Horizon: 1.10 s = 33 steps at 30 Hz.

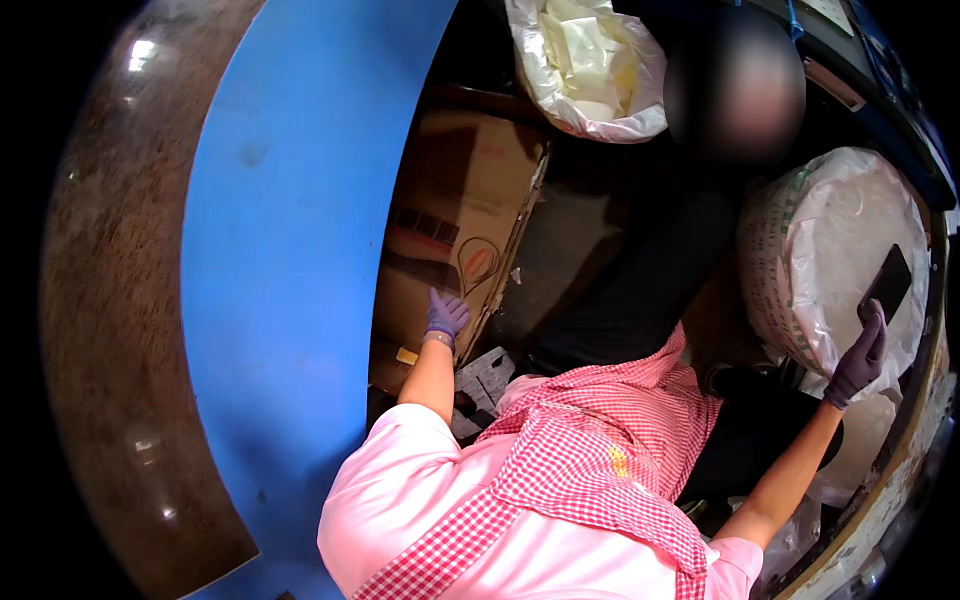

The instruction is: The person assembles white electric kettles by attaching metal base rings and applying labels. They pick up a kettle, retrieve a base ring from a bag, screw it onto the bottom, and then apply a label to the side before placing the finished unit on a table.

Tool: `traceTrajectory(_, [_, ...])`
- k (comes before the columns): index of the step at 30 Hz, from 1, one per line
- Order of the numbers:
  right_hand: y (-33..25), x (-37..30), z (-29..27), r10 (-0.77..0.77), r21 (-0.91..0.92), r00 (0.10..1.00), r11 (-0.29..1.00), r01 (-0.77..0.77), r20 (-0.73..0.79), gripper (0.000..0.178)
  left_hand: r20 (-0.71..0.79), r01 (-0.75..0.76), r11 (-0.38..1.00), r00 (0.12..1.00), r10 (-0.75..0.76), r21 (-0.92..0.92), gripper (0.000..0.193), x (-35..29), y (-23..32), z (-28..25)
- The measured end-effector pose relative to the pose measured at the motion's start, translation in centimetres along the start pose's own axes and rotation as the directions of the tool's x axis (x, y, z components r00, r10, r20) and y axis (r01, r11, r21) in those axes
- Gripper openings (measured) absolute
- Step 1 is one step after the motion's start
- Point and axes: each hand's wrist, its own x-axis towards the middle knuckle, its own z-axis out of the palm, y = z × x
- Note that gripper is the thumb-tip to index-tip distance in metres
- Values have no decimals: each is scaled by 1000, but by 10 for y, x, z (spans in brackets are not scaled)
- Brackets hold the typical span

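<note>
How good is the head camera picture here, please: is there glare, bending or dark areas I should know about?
Head view: strong fisheye bending curves the blue panel and leaves black corners; small glare spots sit on the brown surface at left; the middle floor is dim; the left hand on the cardboard box and the right hand at the dark phone are fairly sharp.

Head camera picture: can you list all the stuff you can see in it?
Cardboard box: one, brown, flattened, left of centre.
Blue surface: one, broad curved band on the left.
Brown edge: one, speckled, far left.
Plastic bag: one, white with pale yellow contents, top centre.
Wrapped sack: one, whitish, on the right.
Phone: one, black, against the sack.
Other person: one, dark clothes, centre.
Apron: one, pink check over pink shirt, bottom.
Left hand: purple glove, flat on the box.
Right hand: purple glove, holding the phone.
</note>
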Motion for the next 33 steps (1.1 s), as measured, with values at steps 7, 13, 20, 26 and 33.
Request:
traceTrajectory(7, [-25, 4, 17, -175, -96, 984, 980, 173, -21, 20, 201, -154, 889, 977, 72, 431, 89, 32, 0, -26])
traceTrajectory(13, [-40, 3, 22, -112, -45, 993, 993, 110, -35, 23, -87, 6, 908, 995, -47, -418, 104, -6, 9, 22])
traceTrajectory(20, [-32, 3, 28, -66, 33, 997, 997, 67, -31, 32, 16, -10, 908, 1000, 18, -419, 113, 24, 0, -1])
traceTrajectory(26, [-5, 2, 11, -112, 12, 994, 994, 111, 9, 31, 133, -68, 931, 983, 123, -358, 122, 51, -8, -28])
traceTrajectory(33, [-56, 4, -3, -259, -237, 966, 940, 247, -22, 30, 73, 24, 757, 997, 31, -653, 132, 37, -5, -51])
